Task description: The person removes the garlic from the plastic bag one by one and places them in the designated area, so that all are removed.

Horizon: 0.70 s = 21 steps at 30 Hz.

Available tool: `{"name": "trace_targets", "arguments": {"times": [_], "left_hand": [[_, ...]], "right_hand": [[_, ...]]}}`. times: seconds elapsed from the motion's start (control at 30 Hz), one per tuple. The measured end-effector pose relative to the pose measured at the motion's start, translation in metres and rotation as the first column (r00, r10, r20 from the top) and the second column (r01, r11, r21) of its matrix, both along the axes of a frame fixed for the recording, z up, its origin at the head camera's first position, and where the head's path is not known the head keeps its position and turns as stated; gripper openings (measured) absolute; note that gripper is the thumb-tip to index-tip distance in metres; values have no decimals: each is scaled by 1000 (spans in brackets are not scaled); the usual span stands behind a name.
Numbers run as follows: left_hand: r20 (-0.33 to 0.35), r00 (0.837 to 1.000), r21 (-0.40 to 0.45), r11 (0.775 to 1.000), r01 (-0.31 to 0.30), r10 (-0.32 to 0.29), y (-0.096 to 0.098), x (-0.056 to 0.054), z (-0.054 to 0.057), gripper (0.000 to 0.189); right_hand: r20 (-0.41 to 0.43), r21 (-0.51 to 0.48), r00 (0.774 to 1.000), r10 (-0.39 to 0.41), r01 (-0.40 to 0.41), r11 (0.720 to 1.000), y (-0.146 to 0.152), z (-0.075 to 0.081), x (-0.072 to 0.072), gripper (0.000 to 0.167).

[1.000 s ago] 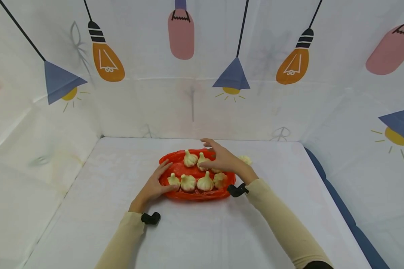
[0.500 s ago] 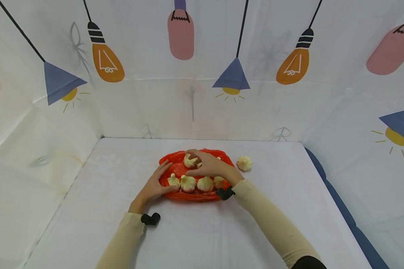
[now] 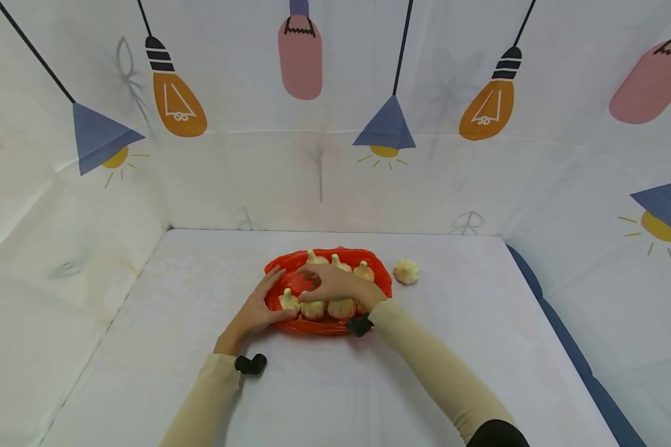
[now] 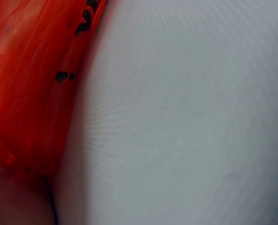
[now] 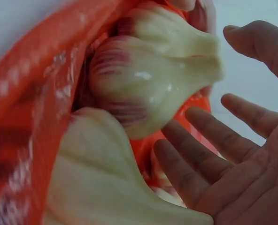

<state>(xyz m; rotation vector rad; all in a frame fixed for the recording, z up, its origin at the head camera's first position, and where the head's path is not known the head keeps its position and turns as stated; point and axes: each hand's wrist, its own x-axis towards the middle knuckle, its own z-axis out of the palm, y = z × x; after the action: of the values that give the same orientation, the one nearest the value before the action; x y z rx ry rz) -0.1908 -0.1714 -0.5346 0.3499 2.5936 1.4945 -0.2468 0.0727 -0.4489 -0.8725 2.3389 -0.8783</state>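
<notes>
Right wrist, bulbous purple-streaked garlic (image 5: 153, 84), shiny red plastic (image 5: 50, 79)

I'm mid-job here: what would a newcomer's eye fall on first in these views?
Probably the glossy red plastic on the white table, with pale garlic bulbs sitting in it. Next come the hands: the left hand at its left edge, the right hand over the bulbs. One lone garlic bulb lies apart on the table, to the right.
</notes>
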Motion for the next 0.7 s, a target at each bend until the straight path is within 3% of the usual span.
{"name": "trace_targets", "arguments": {"times": [0.37,0.7], "left_hand": [[-2,1000,-10,1000,8,-8,0,-1,0,104],[-22,1000,-5,1000,19,-19,0,0,2,105]], "right_hand": [[-29,68,996,79,-77,995,-17,-2,3,47],[-74,152,992,103,-91,984,-26,-4,4,47]]}}
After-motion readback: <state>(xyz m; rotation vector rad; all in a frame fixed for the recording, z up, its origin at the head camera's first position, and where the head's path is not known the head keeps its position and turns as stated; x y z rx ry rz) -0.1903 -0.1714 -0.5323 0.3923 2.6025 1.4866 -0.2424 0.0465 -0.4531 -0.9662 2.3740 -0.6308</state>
